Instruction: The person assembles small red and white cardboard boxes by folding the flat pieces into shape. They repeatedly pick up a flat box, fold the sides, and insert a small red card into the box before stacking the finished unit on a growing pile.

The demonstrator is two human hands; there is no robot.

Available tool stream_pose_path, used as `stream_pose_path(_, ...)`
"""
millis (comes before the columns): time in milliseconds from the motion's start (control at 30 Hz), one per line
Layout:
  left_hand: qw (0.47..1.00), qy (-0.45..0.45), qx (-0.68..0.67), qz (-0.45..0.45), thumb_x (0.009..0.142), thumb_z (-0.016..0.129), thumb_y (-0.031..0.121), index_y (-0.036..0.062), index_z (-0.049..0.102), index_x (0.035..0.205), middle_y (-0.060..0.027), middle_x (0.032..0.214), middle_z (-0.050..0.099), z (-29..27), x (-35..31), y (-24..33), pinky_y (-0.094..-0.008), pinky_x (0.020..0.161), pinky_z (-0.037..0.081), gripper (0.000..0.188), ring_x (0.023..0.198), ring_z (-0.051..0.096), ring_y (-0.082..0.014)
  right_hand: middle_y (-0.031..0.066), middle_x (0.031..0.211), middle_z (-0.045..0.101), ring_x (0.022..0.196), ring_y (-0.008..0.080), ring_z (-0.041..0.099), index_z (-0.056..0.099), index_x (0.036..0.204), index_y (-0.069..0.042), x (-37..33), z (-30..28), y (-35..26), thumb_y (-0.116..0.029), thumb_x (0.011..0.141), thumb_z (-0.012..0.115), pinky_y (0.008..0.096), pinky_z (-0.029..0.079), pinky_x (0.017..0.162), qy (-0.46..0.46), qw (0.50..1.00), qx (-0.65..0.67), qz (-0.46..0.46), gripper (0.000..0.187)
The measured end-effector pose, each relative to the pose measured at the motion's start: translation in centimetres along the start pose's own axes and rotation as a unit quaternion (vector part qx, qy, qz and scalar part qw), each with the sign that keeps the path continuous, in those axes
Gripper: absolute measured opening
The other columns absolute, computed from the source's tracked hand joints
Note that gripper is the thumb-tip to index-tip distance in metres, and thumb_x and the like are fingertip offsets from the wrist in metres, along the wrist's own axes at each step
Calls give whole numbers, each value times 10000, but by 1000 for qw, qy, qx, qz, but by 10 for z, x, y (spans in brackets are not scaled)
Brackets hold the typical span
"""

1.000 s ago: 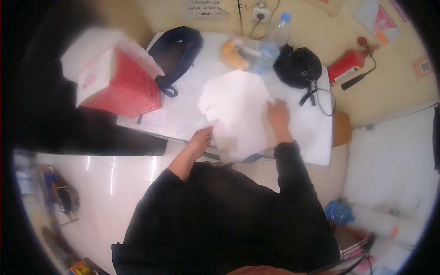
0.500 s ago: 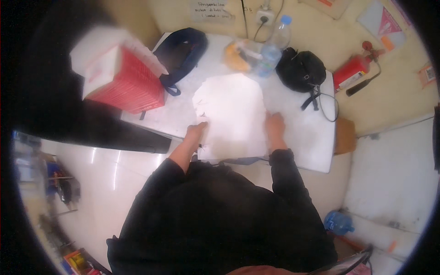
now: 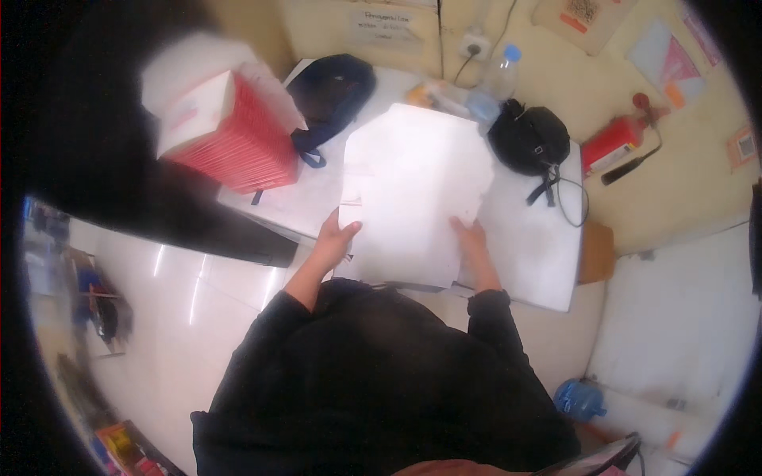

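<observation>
A large white sheet of cardboard (image 3: 413,198), cut with slots and small flaps along its left side, is held above the table in front of my body. My left hand (image 3: 336,236) grips its lower left edge, thumb on top and fingers underneath. On the lower right part my right hand (image 3: 471,240) also holds it, thumb over the face and the other fingers mostly hidden. Left of the sheet rises a tall stack of red-and-white folded cardboard (image 3: 238,135), nearest to my left hand.
On the white table (image 3: 528,262) lie a dark blue bag (image 3: 337,91) and a black pouch (image 3: 530,140). Behind the sheet stands a blue-capped plastic bottle (image 3: 502,75). A fire extinguisher (image 3: 609,145) is by the right wall; a blue water jug (image 3: 579,400) sits low at right.
The cardboard sheet has been raised and tilted, showing more of its face and covering more of the bottle area. My right hand has shifted inward, its thumb now over the sheet.
</observation>
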State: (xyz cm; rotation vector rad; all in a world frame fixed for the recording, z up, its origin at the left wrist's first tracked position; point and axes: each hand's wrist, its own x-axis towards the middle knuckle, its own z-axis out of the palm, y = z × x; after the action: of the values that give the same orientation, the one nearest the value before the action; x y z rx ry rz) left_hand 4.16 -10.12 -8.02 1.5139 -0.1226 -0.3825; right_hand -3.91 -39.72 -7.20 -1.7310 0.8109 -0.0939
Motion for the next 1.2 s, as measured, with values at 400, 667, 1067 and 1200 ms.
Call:
stream_pose_path(400,988,95,56,107,778,761,196,11,512,1192,-121,1009,623,-9,-6,55,-296,693,523,518,846,612,-176,92,984,674,863,176,629,600,1099,28,-40,-28,-81,-86,788,706,308,507,782,-3,976,51,-210,348)
stream_pose_path(667,991,112,53,50,820,718,187,-11,425,1190,-155,1103,577,32,-20,14,-330,778,520,512,931,606,-214,109,1006,677,885,195,636,597,1107,32,-18,-24,-27,-110,759,739,325,505,799,-6,982,30,-185,402)
stream_pose_path(1067,910,99,310,-255,739,718,380,-12,329,1347,-241,1301,370,35,21,-3,-446,899,488,821,1134,496,-403,246,1293,476,1164,399,508,484,1298,13,69,6,-16,-557,674,725,425,446,955,17,919,-392,-31,878)
stream_pose_path(1200,931,105,172,-303,725,713,369,-15,314,1364,-235,1357,282,39,22,16,-439,834,537,846,1137,490,-399,294,1270,487,1170,404,505,499,1296,-2,78,6,-8,-574,643,739,422,435,979,-6,918,-396,-15,901)
